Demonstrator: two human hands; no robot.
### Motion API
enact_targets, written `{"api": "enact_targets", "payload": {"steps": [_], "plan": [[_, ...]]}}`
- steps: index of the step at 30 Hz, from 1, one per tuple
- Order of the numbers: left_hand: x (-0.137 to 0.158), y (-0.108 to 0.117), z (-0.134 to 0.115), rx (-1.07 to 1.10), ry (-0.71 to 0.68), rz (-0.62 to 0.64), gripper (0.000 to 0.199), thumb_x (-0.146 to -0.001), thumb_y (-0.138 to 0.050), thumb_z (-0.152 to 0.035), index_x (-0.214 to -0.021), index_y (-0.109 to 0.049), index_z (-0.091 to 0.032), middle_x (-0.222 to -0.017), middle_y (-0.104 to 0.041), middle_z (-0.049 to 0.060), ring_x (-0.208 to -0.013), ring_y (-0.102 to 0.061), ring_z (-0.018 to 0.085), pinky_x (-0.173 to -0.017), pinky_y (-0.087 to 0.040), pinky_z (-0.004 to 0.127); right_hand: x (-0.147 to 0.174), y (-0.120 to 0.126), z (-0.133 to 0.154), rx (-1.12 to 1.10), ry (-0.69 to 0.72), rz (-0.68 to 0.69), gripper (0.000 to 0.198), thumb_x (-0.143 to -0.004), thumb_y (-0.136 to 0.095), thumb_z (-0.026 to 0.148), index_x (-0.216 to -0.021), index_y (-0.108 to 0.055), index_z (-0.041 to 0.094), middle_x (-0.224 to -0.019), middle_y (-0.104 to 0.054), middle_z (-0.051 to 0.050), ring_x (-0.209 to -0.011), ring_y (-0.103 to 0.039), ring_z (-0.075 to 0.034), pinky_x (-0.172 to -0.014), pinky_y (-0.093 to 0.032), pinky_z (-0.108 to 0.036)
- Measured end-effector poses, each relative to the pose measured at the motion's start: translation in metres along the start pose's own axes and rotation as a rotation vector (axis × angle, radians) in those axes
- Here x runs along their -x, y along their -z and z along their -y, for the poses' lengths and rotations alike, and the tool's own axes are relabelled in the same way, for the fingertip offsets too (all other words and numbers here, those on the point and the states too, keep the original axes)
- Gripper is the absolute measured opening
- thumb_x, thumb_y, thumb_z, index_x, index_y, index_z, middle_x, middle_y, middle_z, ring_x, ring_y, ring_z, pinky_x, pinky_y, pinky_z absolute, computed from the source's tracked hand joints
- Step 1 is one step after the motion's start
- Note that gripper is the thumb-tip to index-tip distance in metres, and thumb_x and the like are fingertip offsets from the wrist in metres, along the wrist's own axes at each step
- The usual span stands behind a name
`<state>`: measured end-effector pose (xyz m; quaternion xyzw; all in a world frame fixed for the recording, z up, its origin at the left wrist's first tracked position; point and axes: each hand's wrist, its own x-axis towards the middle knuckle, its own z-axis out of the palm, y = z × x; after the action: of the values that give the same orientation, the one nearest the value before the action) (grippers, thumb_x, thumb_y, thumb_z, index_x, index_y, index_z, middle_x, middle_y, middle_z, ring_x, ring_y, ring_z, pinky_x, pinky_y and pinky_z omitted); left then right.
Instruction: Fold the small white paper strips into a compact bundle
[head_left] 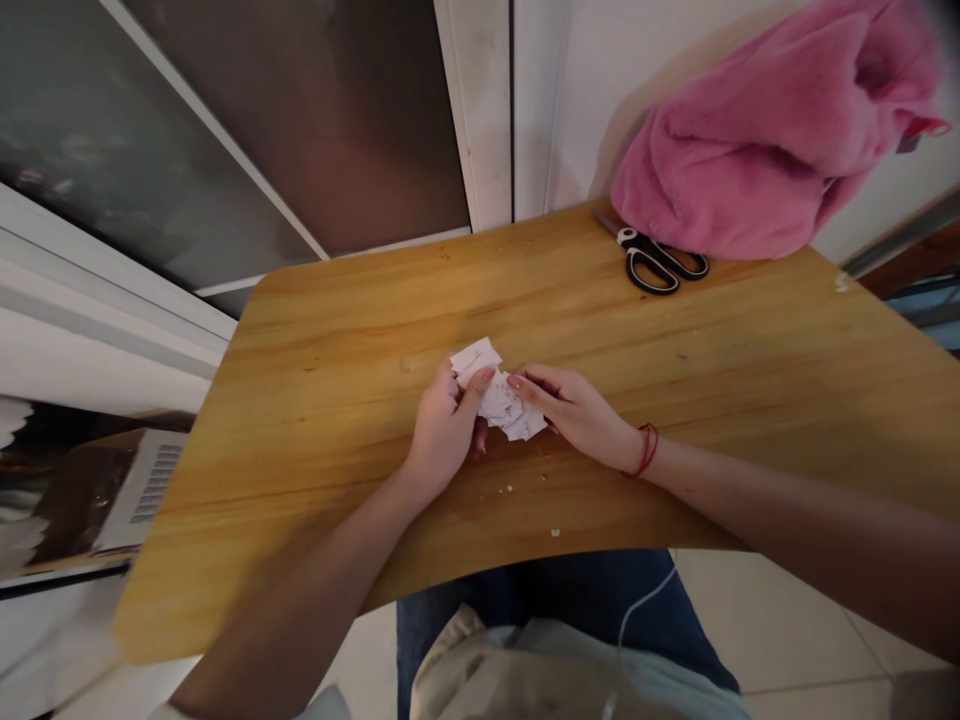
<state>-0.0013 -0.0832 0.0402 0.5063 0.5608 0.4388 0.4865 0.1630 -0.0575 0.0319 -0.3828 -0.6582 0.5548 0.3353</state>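
Observation:
A small stack of white paper pieces (504,402) with faint markings is held between my two hands above the wooden table (337,340). My left hand (448,420) grips the stack from the left, thumb on top and the other fingers mostly hidden beneath. From the right, my right hand (574,410) pinches the paper's edge, its thumb on the upper side. The pieces overlap unevenly, and one sticks out at the upper left. A red string bracelet (646,450) circles my right wrist.
Black-handled scissors (654,262) lie at the table's back right, beside a pink plush bag-like item (735,150). Tiny white scraps (555,533) are scattered near the front edge. A cardboard box (142,490) is left of the table. Glass panels (300,110) stand behind it.

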Motion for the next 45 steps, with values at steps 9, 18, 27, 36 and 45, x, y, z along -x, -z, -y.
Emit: {"api": "enact_targets", "payload": {"steps": [9,18,27,36,45], "plan": [[0.003,-0.001,0.006,-0.117,0.033,-0.134,0.037,-0.086,-0.053,-0.058,-0.08,-0.042,-0.024,-0.047,-0.053,-0.009,-0.029,-0.047,0.009,-0.026,-0.035,0.019,-0.002,-0.001,0.0,-0.099,-0.062,0.157,0.029,-0.082,-0.066,0.045,-0.086,-0.056,0.018,-0.071,-0.054,0.004,-0.059,-0.045,-0.008,-0.053,-0.036,-0.022],[-0.004,0.004,0.004,0.075,-0.043,-0.16,0.035,-0.086,-0.056,-0.053,-0.077,-0.041,-0.023,-0.049,-0.052,-0.008,-0.036,-0.05,0.01,-0.034,-0.037,0.022,-0.005,0.002,-0.002,-0.118,-0.117,0.113,0.033,-0.087,-0.056,0.052,-0.088,-0.054,0.019,-0.066,-0.053,0.005,-0.048,-0.043,-0.006,-0.04,-0.032,-0.021],[-0.011,0.008,0.001,0.238,-0.016,-0.116,0.027,-0.086,-0.059,-0.045,-0.086,-0.047,-0.021,-0.072,-0.066,0.0,-0.059,-0.066,0.013,-0.044,-0.047,0.021,-0.006,0.008,-0.001,-0.093,-0.039,-0.131,0.031,-0.092,-0.051,0.048,-0.078,-0.045,0.021,-0.064,-0.044,0.006,-0.049,-0.041,-0.006,-0.043,-0.034,-0.022],[-0.005,-0.008,0.006,0.409,0.177,0.098,0.021,-0.083,-0.06,-0.034,-0.094,-0.057,-0.016,-0.089,-0.071,0.006,-0.081,-0.069,0.018,-0.068,-0.059,0.032,-0.009,0.009,-0.004,-0.037,-0.023,-0.285,0.041,-0.088,-0.052,0.057,-0.07,-0.042,0.021,-0.062,-0.037,0.004,-0.055,-0.035,-0.009,-0.047,-0.029,-0.025],[0.0,-0.013,-0.003,0.641,0.361,0.237,0.023,-0.088,-0.055,-0.025,-0.106,-0.062,-0.014,-0.108,-0.071,0.01,-0.096,-0.068,0.019,-0.085,-0.057,0.035,-0.008,0.009,-0.005,0.231,0.04,-0.324,0.043,-0.093,-0.048,0.048,-0.062,-0.036,0.021,-0.059,-0.03,0.005,-0.056,-0.03,-0.01,-0.051,-0.025,-0.027]]}}
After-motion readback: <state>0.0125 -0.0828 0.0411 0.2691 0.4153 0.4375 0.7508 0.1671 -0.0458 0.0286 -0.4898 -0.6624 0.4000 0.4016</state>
